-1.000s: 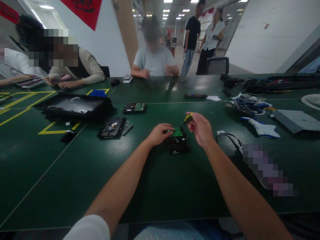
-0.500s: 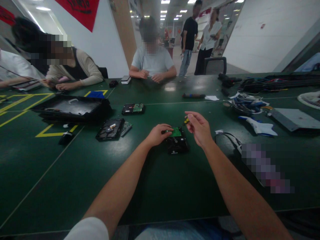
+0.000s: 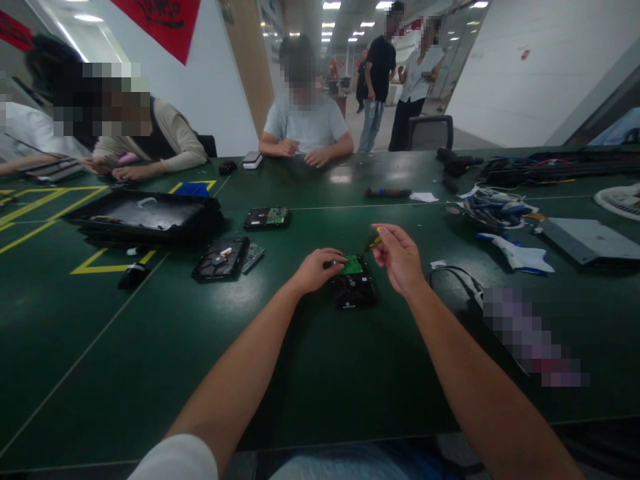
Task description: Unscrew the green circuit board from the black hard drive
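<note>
A black hard drive (image 3: 354, 291) with a green circuit board (image 3: 353, 264) on its upper face lies on the table in front of me. My left hand (image 3: 320, 268) grips its far left side, fingers curled over the edge by the board. Above the drive's far right corner, my right hand (image 3: 399, 253) pinches a small yellow-and-black screwdriver (image 3: 375, 241). Its tip is too small and dark to make out, so I cannot tell whether it touches the drive.
Left of me lie another hard drive (image 3: 221, 259), a loose circuit board (image 3: 253, 257) and a black tray (image 3: 145, 217). A further drive (image 3: 267, 218) sits beyond. To the right are a glove (image 3: 517, 253), a metal box (image 3: 595, 240) and a cable (image 3: 457, 268). People sit across the table.
The screwdriver has turned slightly in my right hand's fingers, its yellow end showing higher. My left hand and the hard drive stay nearly where they were.
</note>
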The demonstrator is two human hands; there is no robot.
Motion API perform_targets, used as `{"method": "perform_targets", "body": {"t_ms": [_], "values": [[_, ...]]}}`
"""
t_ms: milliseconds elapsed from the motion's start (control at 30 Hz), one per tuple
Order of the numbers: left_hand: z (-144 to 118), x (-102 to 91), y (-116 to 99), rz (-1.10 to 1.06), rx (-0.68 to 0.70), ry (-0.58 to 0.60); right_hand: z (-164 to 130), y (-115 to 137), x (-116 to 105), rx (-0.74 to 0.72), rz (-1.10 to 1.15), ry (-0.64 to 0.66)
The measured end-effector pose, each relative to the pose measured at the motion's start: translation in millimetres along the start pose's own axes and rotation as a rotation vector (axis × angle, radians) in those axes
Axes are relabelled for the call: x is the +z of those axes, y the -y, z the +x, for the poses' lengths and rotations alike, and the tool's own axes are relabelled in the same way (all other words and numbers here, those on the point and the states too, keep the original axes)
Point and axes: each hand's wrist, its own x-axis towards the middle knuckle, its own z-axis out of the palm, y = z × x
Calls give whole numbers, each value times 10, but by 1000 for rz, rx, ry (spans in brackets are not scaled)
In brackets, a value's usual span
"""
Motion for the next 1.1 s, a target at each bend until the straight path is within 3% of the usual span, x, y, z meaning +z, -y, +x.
{"method": "perform_targets", "body": {"t_ms": [533, 1100], "values": [[-2, 11, 16, 1, -14, 4, -9, -7, 17, 27, 77, 36], [1, -2, 5, -1, -1, 7, -13, -2, 24, 0, -31, 8]]}}
